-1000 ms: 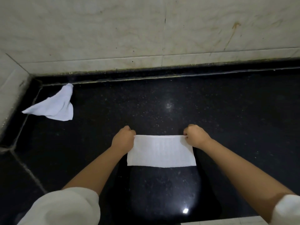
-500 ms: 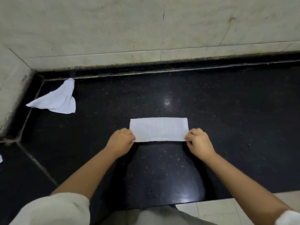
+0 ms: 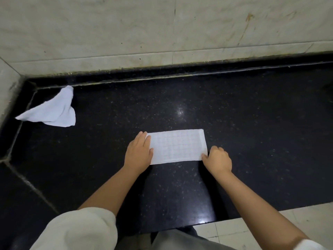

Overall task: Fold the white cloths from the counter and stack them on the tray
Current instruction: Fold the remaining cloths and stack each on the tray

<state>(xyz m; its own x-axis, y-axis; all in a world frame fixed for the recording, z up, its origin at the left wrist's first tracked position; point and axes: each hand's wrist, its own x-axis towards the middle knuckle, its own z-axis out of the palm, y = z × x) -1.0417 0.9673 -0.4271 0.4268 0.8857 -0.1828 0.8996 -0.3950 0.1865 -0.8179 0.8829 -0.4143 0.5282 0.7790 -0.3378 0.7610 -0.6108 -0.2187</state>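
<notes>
The folded white cloth (image 3: 177, 147) lies flat on the black tabletop (image 3: 252, 132), a strip with its long axis running left to right, the right end slightly farther from the person. The left hand (image 3: 139, 152) presses its left end with straight fingers; the right hand (image 3: 218, 159) has its grip curled, pinching the near right corner. A crumpled white cloth (image 3: 52, 110) sits well apart at the far left corner.

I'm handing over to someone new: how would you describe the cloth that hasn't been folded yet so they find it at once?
Start at the black counter and follow it to its far left corner, where the tiled walls meet. The crumpled white cloth lies there alone, untouched. Unlike the flat folded cloth between the left hand and right hand, it is a bunched, pointed heap.
</notes>
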